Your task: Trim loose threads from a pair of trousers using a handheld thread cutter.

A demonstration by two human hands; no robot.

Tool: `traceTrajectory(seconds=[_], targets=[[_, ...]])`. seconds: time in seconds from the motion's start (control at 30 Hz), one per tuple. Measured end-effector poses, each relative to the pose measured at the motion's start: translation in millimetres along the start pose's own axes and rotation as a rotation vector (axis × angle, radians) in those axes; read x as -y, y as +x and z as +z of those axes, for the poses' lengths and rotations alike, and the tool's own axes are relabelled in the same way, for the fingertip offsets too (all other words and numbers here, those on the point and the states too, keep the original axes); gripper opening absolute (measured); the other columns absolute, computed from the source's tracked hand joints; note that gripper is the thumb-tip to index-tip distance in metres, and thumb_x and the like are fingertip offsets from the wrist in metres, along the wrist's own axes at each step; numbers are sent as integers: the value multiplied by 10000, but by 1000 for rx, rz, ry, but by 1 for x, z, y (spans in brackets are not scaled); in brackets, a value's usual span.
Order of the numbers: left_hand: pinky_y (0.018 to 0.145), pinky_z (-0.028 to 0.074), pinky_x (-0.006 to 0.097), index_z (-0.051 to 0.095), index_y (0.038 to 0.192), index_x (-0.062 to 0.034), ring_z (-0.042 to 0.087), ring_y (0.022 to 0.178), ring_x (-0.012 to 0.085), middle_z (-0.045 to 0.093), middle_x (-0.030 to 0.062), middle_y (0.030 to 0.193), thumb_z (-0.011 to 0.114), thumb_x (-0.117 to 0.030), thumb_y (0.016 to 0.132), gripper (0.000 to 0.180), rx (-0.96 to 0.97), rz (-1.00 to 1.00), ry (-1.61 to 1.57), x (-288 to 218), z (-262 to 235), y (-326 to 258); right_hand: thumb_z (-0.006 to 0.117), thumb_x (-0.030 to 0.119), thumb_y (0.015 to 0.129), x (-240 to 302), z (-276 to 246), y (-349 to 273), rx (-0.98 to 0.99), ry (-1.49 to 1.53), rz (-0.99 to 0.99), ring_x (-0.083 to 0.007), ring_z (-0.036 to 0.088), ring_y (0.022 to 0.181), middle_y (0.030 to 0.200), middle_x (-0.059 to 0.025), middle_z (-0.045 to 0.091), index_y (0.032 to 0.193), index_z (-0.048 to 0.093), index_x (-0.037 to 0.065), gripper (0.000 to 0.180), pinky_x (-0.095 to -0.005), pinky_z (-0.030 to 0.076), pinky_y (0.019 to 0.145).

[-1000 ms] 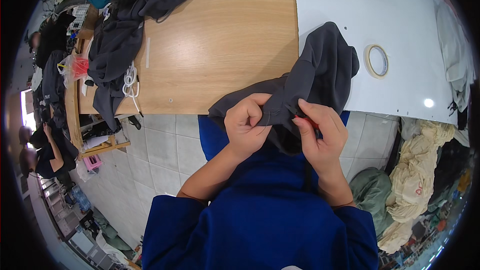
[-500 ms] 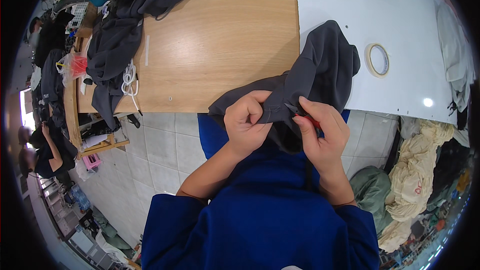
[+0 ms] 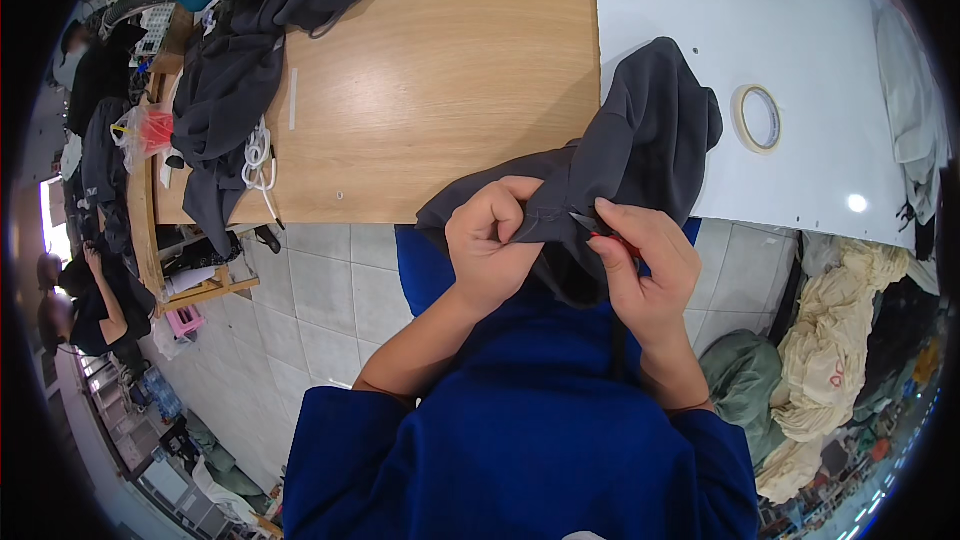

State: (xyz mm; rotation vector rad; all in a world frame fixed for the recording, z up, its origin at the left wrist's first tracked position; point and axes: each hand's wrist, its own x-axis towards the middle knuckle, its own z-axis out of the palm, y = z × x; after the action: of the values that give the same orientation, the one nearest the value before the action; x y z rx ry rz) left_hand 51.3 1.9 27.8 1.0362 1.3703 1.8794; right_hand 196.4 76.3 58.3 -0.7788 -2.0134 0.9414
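Gray garment (image 3: 655, 125) center frame, hanging over the counter's (image 3: 440, 60) front edge, in your left hand (image 3: 492, 243); red-handled snips (image 3: 622, 241) in your right hand (image 3: 658, 260).
Left fingers curled, pinching the fold; right thumb and index pinch the snips, blades at the cloth, contact unclear. Writing: red marking (image 3: 837, 373) on cream cloth (image 3: 820, 330), lower right. Garment straddles the wood/white seam. Bare wood runs up-left to dark garments (image 3: 235, 85); tape roll (image 3: 740, 123) on the white side, right of garment.
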Motion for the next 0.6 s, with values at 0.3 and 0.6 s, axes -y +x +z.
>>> traceTrajectory(seconds=[0.3, 0.6], targets=[[641, 446, 202, 339, 652, -72, 533, 727, 82, 646, 138, 881, 647, 139, 732, 382, -19, -47, -37, -2, 2, -2, 773, 55, 654, -2, 2, -1, -57, -92, -76, -185, 568, 590, 791, -80, 675, 910, 703, 43, 266, -247, 427, 521], [656, 445, 204, 350, 657, -73, 527, 735, 85, 641, 145, 901, 617, 149, 728, 354, -12, -60, -48, -2, 3, -3, 775, 50, 653, -2, 3, -1, -75, -79, -77, -183, 571, 586, 772, -80, 675, 890, 699, 43, 248, -245, 429, 522]])
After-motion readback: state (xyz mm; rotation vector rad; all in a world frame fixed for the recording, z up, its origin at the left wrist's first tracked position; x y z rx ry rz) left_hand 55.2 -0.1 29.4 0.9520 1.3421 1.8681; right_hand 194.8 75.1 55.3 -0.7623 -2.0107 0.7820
